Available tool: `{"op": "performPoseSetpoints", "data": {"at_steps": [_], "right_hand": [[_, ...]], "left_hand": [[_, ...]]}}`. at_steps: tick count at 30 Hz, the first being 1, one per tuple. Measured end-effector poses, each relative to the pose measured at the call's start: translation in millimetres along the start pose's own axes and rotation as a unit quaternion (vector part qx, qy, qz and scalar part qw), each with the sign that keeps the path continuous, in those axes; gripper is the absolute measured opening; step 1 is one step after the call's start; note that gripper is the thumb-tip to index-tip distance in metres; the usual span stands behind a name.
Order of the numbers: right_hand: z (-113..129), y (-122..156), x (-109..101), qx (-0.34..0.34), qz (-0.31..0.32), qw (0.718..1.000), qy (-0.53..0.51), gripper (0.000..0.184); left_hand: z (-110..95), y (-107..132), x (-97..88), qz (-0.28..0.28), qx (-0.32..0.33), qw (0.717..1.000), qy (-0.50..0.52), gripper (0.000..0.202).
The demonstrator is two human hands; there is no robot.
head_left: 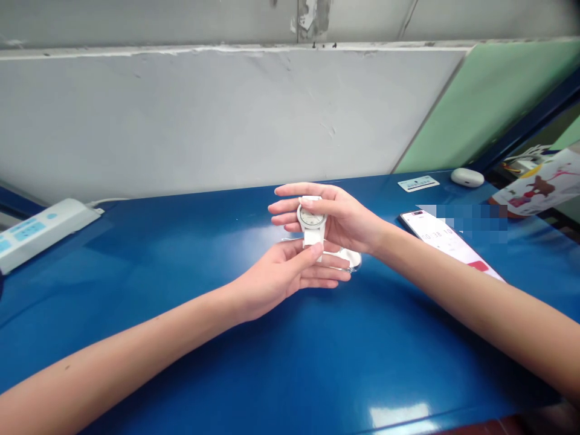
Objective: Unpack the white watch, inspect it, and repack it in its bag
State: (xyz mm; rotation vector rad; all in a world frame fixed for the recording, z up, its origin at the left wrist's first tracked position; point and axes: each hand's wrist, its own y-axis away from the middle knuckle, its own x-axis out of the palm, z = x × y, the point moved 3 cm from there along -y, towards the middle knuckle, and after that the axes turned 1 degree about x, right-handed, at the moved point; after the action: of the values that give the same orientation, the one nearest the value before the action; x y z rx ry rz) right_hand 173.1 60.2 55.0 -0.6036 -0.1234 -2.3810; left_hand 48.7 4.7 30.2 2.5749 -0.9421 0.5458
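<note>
A phone point(446, 241), a card point(418, 183), a white case point(467, 177) and a white device point(40, 229) lie on the blue table point(317, 362).

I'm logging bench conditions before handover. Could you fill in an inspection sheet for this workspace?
Surface: blue table, glossy, glare near the front edge.
Job's things: white wristwatch, dial facing the camera; white packaging piece on the table beneath the hands, mostly hidden.
Clutter: smartphone with lit screen, white earbud case, small card, colourful printed sheet.
Hands: right hand holds the watch in its fingers; left hand pinches the lower strap end.
Cables: white cord leaving the white power strip.
Surroundings: scuffed grey wall panel, green panel.
</note>
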Motion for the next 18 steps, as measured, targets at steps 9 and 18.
{"op": "performPoseSetpoints", "data": {"at_steps": [9,18], "right_hand": [[3.1,-2.2,-1.4,0.042,-0.007,0.999,-0.025,0.027],[5.3,-2.0,2.5,0.060,-0.032,0.998,-0.003,0.031]], "left_hand": [[-2.4,-4.4,0.1,-0.055,-0.021,0.998,-0.004,0.031],[-0.9,-3.7,0.7,-0.039,-0.031,0.999,-0.008,0.029]]}}
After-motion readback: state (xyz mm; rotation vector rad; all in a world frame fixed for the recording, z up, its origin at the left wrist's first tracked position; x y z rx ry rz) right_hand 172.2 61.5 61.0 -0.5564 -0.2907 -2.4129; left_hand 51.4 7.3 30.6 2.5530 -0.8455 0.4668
